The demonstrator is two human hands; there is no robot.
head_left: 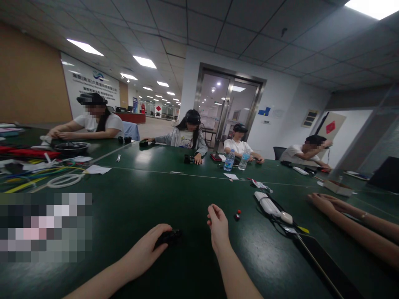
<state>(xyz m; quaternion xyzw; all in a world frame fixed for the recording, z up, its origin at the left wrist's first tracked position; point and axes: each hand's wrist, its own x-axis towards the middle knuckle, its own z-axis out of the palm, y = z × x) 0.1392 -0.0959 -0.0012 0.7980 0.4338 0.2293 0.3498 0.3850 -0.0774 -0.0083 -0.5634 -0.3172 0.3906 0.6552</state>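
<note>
My left hand (pixel 151 245) is closed around a small black object (pixel 172 236) that rests on or just above the dark green table (pixel 131 207). Its exact kind is hard to make out against the dark surface. To the right of it, my right hand (pixel 218 226) is raised with thumb and fingertips pressed together in a pinch. Whatever is between those fingertips, if anything, is too small or hidden to see. A little to the right of that hand lies a small red, white and dark item (pixel 237 214) on the table.
On the right lie a white power strip (pixel 267 203), black cables and a dark flat panel (pixel 327 265), near another person's forearms (pixel 349 220). Water bottles (pixel 229 160) stand farther back. Coloured cables (pixel 46 178) clutter the left. Several people sit around the table.
</note>
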